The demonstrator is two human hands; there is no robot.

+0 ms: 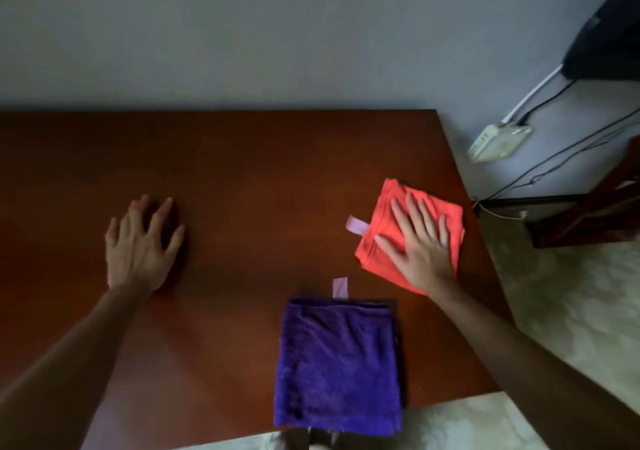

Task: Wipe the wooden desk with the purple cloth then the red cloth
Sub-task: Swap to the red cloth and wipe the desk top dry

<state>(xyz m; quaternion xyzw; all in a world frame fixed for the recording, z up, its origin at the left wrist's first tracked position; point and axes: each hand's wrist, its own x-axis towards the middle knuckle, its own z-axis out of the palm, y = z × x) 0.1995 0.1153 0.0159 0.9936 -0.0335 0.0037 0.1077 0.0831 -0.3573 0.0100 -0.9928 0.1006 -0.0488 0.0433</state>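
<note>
While neither hand touched it, the purple cloth lay folded flat at the near edge of the wooden desk, its near hem hanging just over that edge, a pale tag poking out of its far side. Likely parked there out of the way, so my read: purple pass either finished or not begun; can't tell which from this.

Further in and to the right, the right hand was pressed flat on the red cloth, fingers apart and spread, palm down, not clamped on it. Flat palm suits wiping: load spread across the folded pad so it slides as one piece instead of bunching. Red cloth sat near the desk's right edge, angled, its own pale tag sticking out left. Well apart from the purple one.

At about the same depth on the left, the left hand rested open on bare wood, fingers splayed, holding nothing. Probably bracing the body.

Far half of the desk was bare up to the wall. Risk: red cloth close to the right edge, an outward stroke could push it off.
</note>
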